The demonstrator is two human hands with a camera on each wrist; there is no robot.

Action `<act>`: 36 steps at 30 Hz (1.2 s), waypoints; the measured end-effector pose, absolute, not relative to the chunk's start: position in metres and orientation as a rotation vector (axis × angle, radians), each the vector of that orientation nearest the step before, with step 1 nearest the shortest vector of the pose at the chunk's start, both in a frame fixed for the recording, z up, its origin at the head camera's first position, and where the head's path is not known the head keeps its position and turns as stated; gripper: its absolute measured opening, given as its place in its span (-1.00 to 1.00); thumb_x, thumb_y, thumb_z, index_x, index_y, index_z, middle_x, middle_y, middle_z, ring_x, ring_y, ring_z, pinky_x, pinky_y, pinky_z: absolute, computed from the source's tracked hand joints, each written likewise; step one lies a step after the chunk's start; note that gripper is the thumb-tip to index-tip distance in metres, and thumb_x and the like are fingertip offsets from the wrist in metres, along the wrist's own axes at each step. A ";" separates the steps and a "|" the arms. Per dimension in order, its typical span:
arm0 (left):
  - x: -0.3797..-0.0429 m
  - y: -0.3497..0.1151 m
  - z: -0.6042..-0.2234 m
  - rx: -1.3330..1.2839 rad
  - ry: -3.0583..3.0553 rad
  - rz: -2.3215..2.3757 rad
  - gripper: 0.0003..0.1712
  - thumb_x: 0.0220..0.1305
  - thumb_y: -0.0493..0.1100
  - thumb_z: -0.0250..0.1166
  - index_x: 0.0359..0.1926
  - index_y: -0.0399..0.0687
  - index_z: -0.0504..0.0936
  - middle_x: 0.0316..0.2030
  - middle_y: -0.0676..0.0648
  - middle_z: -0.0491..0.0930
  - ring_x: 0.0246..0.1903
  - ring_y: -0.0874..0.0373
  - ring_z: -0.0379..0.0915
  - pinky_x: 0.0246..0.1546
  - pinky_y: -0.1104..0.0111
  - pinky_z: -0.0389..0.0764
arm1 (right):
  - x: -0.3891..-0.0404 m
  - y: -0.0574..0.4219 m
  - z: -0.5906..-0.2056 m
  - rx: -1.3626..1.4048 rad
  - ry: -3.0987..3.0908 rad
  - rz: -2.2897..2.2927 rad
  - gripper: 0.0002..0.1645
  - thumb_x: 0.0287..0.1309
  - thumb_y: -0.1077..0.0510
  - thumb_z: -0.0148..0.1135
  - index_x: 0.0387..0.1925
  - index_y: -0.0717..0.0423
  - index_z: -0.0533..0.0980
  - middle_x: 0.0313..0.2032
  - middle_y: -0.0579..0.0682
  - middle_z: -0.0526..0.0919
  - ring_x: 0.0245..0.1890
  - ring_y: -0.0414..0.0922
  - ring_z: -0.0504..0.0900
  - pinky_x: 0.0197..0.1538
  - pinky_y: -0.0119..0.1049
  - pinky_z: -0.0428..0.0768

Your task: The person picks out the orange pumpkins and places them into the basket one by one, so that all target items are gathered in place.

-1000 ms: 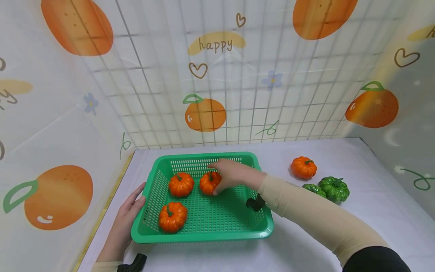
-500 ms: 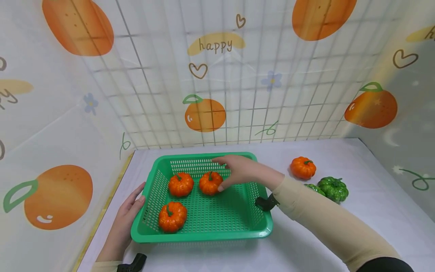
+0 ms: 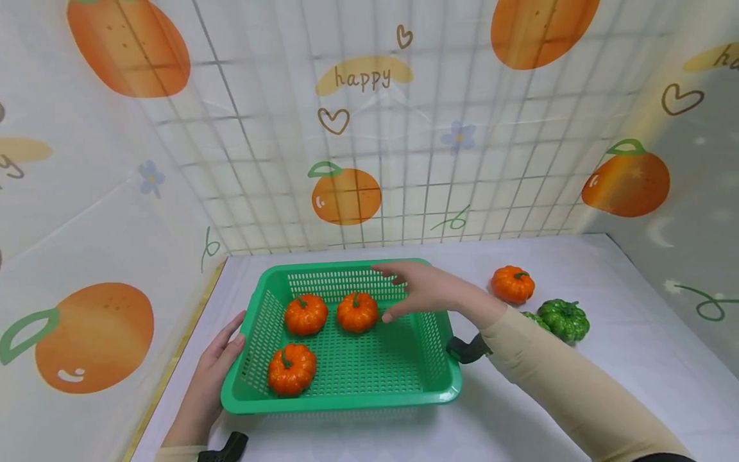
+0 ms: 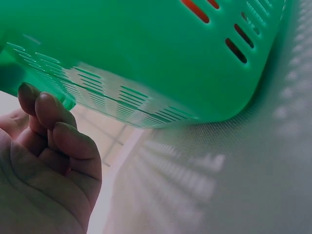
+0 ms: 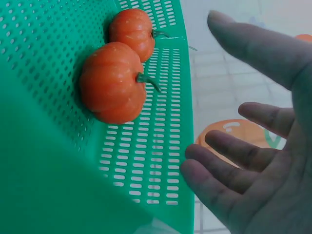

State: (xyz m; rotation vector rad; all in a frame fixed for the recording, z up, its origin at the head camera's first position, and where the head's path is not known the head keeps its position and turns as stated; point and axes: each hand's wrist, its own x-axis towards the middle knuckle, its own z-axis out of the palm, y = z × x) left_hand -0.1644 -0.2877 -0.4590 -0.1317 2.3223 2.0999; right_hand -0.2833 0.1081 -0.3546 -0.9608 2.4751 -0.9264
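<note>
A green plastic basket (image 3: 346, 402) with slotted walls holds three orange mini pumpkins. One pumpkin (image 3: 358, 312) sits near the middle, another pumpkin (image 3: 306, 314) just left of it, and the third pumpkin (image 3: 292, 369) at the front left. My right hand (image 3: 430, 289) is over the basket's right part, fingers spread and holding nothing; the right wrist view shows its palm beside the far wall. At the left rim, my left hand (image 3: 215, 367) rests against the outside with relaxed fingers. The left wrist view shows its fingertips (image 4: 46, 105) close to the basket's outer wall.
Right of the basket, an orange pumpkin (image 3: 512, 285) and a green pumpkin (image 3: 564, 320) lie on the white tabletop (image 3: 629, 359). Another green pumpkin (image 3: 535, 319) is partly hidden by the right sleeve. A curtain (image 3: 369, 128) printed with oranges hangs behind and at both sides.
My right hand has let go of the middle pumpkin and drawn back up and to the right, its fingers spreading. That pumpkin stays in the basket. The left hand keeps its place.
</note>
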 end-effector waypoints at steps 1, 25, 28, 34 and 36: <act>-0.164 -0.288 -0.459 -0.134 2.324 2.099 -0.33 0.50 0.17 0.03 0.53 0.25 0.13 0.45 -0.17 0.15 0.08 0.22 0.52 -0.08 0.21 0.63 | -0.283 0.110 -0.355 -0.954 2.470 -0.940 0.18 -0.12 -0.19 0.59 0.49 -0.03 0.21 0.38 0.00 0.34 0.26 0.09 0.44 0.18 0.00 0.50; -0.165 -0.288 -0.460 -0.114 2.364 2.083 -0.34 0.51 0.16 0.02 0.53 0.23 0.14 0.47 -0.11 0.12 0.13 0.24 0.47 -0.06 0.28 0.61 | -0.271 0.158 -0.361 -0.844 2.482 -1.190 0.12 -0.10 -0.26 0.55 0.47 -0.26 0.21 0.36 -0.14 0.33 0.30 0.04 0.40 0.22 0.05 0.47; -0.165 -0.289 -0.461 -0.098 2.361 2.090 -0.35 0.52 0.15 0.01 0.53 0.22 0.14 0.47 -0.12 0.13 0.13 0.23 0.47 -0.05 0.29 0.61 | -0.269 0.165 -0.361 -0.832 2.485 -1.208 0.11 -0.08 -0.24 0.55 0.48 -0.24 0.20 0.37 -0.10 0.33 0.30 0.05 0.39 0.21 0.07 0.47; -0.165 -0.291 -0.462 -0.071 2.348 2.104 -0.36 0.54 0.12 0.00 0.54 0.20 0.13 0.47 -0.14 0.13 0.15 0.23 0.46 -0.04 0.30 0.60 | -0.264 0.182 -0.362 -0.779 2.528 -1.253 0.09 -0.04 -0.15 0.56 0.48 -0.20 0.20 0.37 0.01 0.34 0.29 0.08 0.41 0.20 0.06 0.48; -0.165 -0.292 -0.462 -0.071 2.349 2.103 -0.36 0.53 0.12 0.00 0.54 0.20 0.13 0.47 -0.14 0.13 0.14 0.23 0.46 -0.04 0.30 0.60 | -0.263 0.189 -0.363 -0.760 2.541 -1.273 0.07 -0.03 -0.15 0.55 0.48 -0.20 0.20 0.37 -0.02 0.33 0.29 0.08 0.41 0.20 0.06 0.48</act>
